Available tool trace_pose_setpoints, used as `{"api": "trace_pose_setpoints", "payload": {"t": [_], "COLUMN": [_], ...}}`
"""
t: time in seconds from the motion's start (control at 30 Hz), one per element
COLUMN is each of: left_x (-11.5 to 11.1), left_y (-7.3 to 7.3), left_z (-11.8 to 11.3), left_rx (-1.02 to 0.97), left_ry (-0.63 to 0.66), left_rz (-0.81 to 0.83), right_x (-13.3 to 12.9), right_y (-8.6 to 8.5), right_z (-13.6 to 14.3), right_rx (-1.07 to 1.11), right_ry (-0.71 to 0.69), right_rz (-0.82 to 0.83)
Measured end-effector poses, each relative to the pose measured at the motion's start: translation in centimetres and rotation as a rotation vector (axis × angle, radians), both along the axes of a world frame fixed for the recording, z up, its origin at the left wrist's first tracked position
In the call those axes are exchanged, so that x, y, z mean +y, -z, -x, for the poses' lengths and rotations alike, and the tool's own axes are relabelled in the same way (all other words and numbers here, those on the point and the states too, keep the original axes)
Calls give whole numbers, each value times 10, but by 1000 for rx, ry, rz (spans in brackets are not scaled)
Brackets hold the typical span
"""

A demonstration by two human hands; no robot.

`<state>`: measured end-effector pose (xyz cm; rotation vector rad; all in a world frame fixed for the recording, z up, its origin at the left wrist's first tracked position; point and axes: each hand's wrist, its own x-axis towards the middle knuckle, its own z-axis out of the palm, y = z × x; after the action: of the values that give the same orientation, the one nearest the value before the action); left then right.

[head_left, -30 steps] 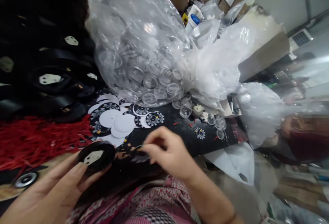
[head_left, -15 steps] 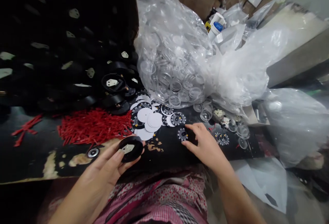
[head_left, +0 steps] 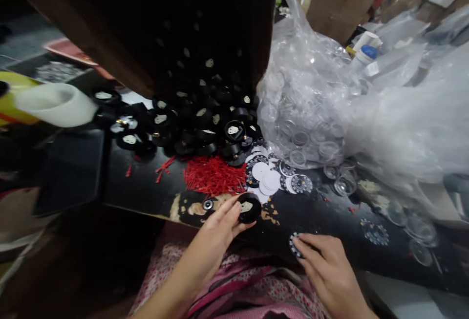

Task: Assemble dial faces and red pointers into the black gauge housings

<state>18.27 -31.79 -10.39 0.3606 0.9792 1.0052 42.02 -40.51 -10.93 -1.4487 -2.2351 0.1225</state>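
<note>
A round black case [head_left: 249, 208] with a pale plate inside is gripped in my left hand [head_left: 220, 223], its open side facing up. My right hand [head_left: 324, 258] pinches a black dial disc [head_left: 294, 245] with white markings near the table's front edge. Beyond my hands lies a pile of white and black discs [head_left: 271, 180]. Left of it is a heap of thin red pieces [head_left: 214, 176]. Many more black cases [head_left: 161, 121] are piled behind the red heap.
A large plastic bag [head_left: 311, 109] of clear round covers stands behind the discs. Loose clear covers [head_left: 345, 185] and more dial discs [head_left: 374, 232] lie at the right. A small ring-shaped part [head_left: 208, 204] sits near the front edge. A black tray [head_left: 71, 170] is at the left.
The view has swung left. My right hand has closed on the single dial disc and brought it toward the table's front edge. My left hand still holds the black case.
</note>
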Motion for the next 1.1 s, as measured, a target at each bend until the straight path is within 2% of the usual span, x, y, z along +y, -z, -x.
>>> {"api": "trace_pose_setpoints", "payload": {"t": [0.1,0.17,0.27,0.37,0.47,0.53,0.67,0.8,0.87,0.97,1.1], "left_x": [-2,-3,-2,-1,0,1,2,-3,-6,-9,-8], "left_y": [-4,-5,-8,-9,-9,-8,-9,-8,-4,1,0], "left_z": [0,1,4,7,6,4,-1,-3,-1,2,3], "left_rx": [-101,-159,-151,-92,-64,-53,-31,-14,13,66,69], "left_ry": [40,45,-29,-101,-79,-41,11,31,66,139,147], "left_rz": [44,91,109,84,41,24,24,51,31,-11,-10], "right_x": [29,51,78,90,92,91,91,93,94,96,97], "right_y": [-18,-33,-47,-48,-44,-43,-47,-49,-49,-50,-50], "right_z": [14,29,50,61,64,63,66,77,82,84,80], "right_rx": [178,278,455,621,743,801,787,677,625,586,653], "right_ry": [-12,-103,-137,-76,24,80,160,51,69,142,165], "right_rz": [38,139,292,443,572,600,526,409,386,442,547]}}
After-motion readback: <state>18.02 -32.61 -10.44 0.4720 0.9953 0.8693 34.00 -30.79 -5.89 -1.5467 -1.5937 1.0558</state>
